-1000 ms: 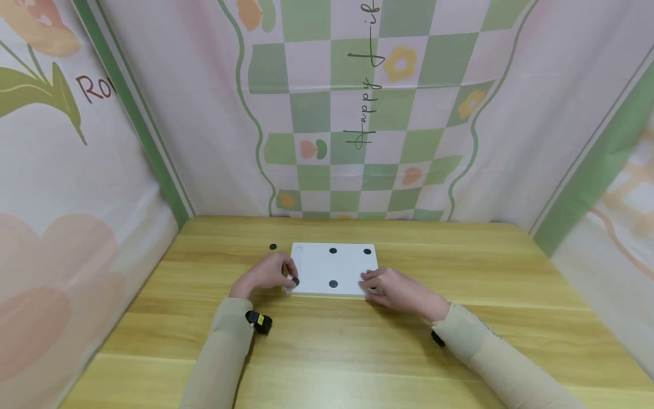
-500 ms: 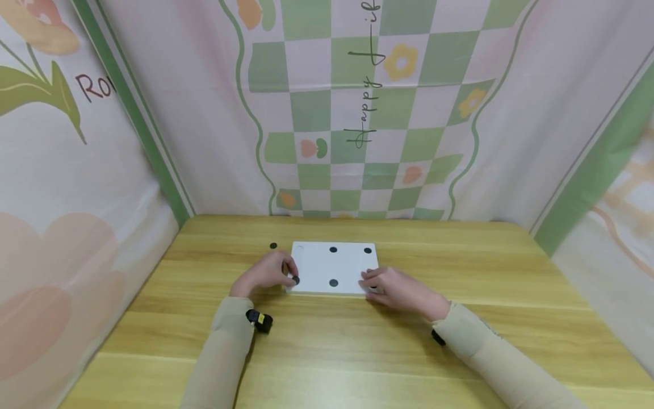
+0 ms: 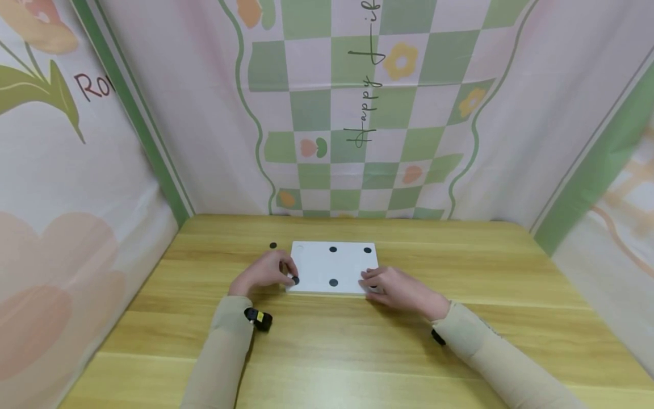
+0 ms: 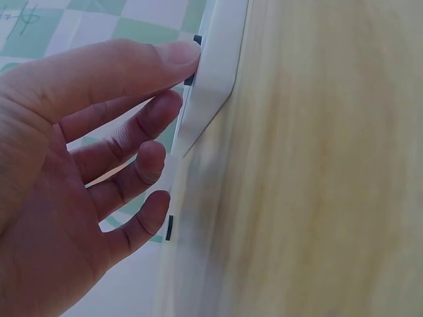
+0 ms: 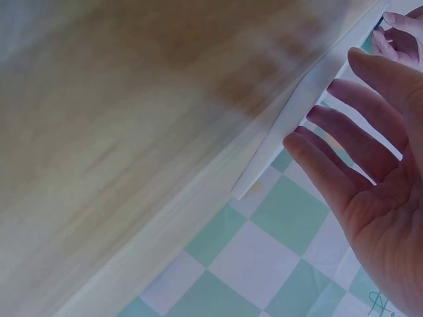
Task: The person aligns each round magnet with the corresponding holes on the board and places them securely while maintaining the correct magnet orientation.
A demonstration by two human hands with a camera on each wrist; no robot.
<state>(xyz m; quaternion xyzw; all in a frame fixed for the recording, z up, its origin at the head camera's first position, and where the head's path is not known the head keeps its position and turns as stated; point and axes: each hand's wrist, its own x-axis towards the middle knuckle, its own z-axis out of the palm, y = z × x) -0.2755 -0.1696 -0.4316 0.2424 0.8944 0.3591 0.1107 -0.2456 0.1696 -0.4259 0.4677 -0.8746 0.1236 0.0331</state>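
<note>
A thin white board (image 3: 334,264) lies on the wooden table, with several round black discs on its top face. My left hand (image 3: 267,270) pinches a black disc (image 3: 296,280) at the board's near left corner between thumb and index finger. In the left wrist view, the thumb presses this disc against the board, the index fingertip is hidden, and the other fingers hang loosely bent. My right hand (image 3: 397,288) rests its fingertips on the near right corner, partly covering another black disc (image 3: 373,286). The right wrist view shows its fingers (image 5: 307,148) spread and gently bent along the board's edge.
One loose black disc (image 3: 273,245) lies on the wooden table (image 3: 317,352), left of the board. A faint round mark (image 3: 300,247) shows at the board's far left corner. Behind the table hangs a patterned cloth (image 3: 352,113).
</note>
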